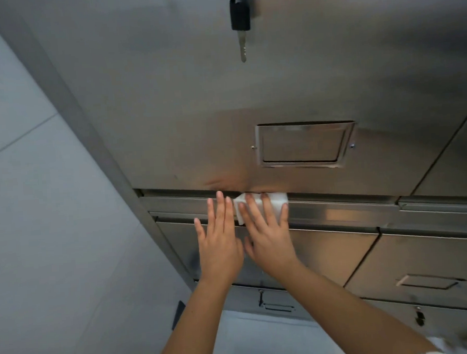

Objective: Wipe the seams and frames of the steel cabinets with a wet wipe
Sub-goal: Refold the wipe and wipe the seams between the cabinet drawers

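Observation:
A steel cabinet point(185, 98) fills the view, with a horizontal frame strip point(337, 212) between the upper door and the lower doors. A white wet wipe point(277, 199) lies on that strip at the seam under the upper door. My right hand point(268, 234) presses the wipe flat against the strip with straight, spread fingers. My left hand point(219, 242) lies flat beside it on the left, fingers straight, fingertips reaching the same seam and not on the wipe.
A black-headed key point(240, 22) hangs from a lock at the top of the upper door. A recessed label holder point(303, 146) sits above the wipe. Lower doors point(420, 259) carry their own holders and locks. A grey wall point(39, 214) borders the cabinet's left frame.

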### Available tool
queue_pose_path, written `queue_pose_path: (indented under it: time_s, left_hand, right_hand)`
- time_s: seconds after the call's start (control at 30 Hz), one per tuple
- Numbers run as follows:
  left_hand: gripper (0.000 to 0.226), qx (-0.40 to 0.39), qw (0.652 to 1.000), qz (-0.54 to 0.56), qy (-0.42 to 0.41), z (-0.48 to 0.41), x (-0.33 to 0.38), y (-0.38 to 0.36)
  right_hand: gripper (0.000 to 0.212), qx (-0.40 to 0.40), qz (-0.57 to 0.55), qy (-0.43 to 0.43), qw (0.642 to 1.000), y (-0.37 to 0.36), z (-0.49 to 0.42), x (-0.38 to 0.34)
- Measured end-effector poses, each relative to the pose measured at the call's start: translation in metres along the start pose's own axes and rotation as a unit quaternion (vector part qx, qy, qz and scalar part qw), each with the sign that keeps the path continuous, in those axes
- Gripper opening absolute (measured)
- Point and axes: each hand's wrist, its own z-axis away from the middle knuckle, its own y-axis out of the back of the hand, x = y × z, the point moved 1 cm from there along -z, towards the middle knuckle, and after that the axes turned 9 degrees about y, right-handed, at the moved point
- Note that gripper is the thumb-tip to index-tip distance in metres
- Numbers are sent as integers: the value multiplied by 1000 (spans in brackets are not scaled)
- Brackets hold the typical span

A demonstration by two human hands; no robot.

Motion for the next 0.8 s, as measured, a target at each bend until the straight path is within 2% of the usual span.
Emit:
queue_pose_path:
  time_s: [0.1,0.2,0.3,0.4,0.53,0.6,0.67,0.8]
  left_hand:
    - [99,-24,1000,8,12,-2,-30,4]
    - [91,-56,997,45,31,-4,-52,5]
    - [89,-58,996,56,27,-6,-70,1]
    - [98,-29,998,47,3,-9,-86,-2]
    - [99,6,999,24,-27,-13,-105,2]
    - [88,9,999,23,-27,-17,-116,3]
    - [78,6,1000,19,-10,-21,-128,6]
    - [82,9,1000,25,8,-26,-148,9]
  right_hand:
    - [83,-11,-23,-9,1000,0,-19,-28]
    - [79,-3,16,2,1000,-3,-10,-18]
    - [69,18,49,3,999,-4,5,2]
    - [64,23,26,-33,999,-2,2,-8]
    - [81,-4,-2,-24,1000,-10,-31,-50]
    - [90,-12,-11,-11,1000,-14,-53,-76]
    - [91,-19,-14,-8,1000,-16,-71,-100]
    - [90,1,-6,21,1000,-15,-73,-99]
